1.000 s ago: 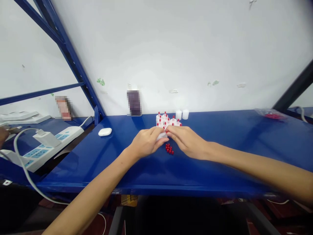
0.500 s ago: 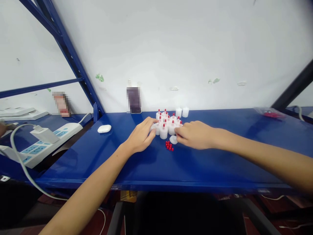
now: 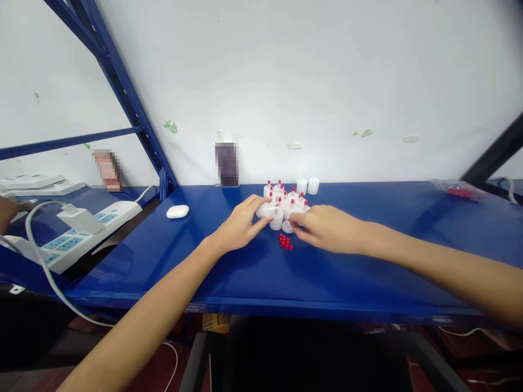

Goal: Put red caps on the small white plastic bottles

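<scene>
My left hand has its thumb and fingers closed around a small translucent white bottle, which looks tilted beside the others. My right hand is curled, its fingertips pinching a round white lid-like piece at the near edge of the group. Several white bottles with red tips stand close together between my hands. In front of them lies a small pile of red caps on the blue table.
Two white cups stand at the back by the wall. A phone, blurred out, leans there. A white earphone case lies left. A bag with red pieces is far right. A power strip and another person's hand are left.
The round white piece has moved slightly up toward the bottles with my right fingertips. My left hand still grips its bottle, now closer to the group. The whole view has shifted a little.
</scene>
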Demonstrator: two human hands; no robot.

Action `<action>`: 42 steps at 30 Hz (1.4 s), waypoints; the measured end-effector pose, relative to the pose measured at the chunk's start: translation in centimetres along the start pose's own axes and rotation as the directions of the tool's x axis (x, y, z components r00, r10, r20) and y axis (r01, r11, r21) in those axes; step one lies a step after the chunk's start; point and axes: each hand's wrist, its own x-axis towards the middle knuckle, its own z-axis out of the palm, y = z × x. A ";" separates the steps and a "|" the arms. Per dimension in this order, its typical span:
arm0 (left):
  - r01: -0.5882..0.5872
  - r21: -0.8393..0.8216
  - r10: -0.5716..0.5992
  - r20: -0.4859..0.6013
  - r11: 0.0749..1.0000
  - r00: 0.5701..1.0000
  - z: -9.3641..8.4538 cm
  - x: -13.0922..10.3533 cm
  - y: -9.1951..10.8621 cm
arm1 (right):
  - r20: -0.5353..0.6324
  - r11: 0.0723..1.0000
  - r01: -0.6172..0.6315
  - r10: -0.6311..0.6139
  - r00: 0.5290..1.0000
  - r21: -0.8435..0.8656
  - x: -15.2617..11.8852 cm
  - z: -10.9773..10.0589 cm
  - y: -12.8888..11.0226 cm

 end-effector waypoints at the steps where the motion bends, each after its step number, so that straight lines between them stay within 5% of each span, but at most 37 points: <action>1: 0.007 0.005 -0.007 0.002 1.000 1.000 0.0 0.0 0.0 | -0.015 1.000 0.017 -0.017 1.000 0.009 -0.3 0.3 0.1; 7: 0.019 0.038 -0.021 0.053 0.999 0.998 0.1 -0.2 -0.3 | -0.190 0.992 -0.092 0.108 0.976 0.091 -0.1 2.0 0.9; 18: -0.003 0.080 -0.002 0.058 0.997 0.998 0.0 -0.2 -0.4 | -0.034 0.920 -0.057 0.076 0.996 0.389 -1.2 0.4 0.7; 31: 0.008 0.078 -0.015 0.090 0.997 0.996 -0.2 -0.2 -0.2 | -0.176 0.981 -0.163 0.180 0.968 0.108 0.5 1.9 0.8; 37: 0.028 0.023 -0.030 0.068 0.999 0.997 -0.1 -0.3 -0.2 | -0.128 0.995 0.063 -0.052 0.990 0.079 -1.0 2.6 0.5; 42: 0.028 0.003 -0.028 0.079 1.000 0.996 0.0 -0.3 0.0 | -0.069 0.985 0.099 -0.089 0.994 0.145 -1.0 3.8 0.6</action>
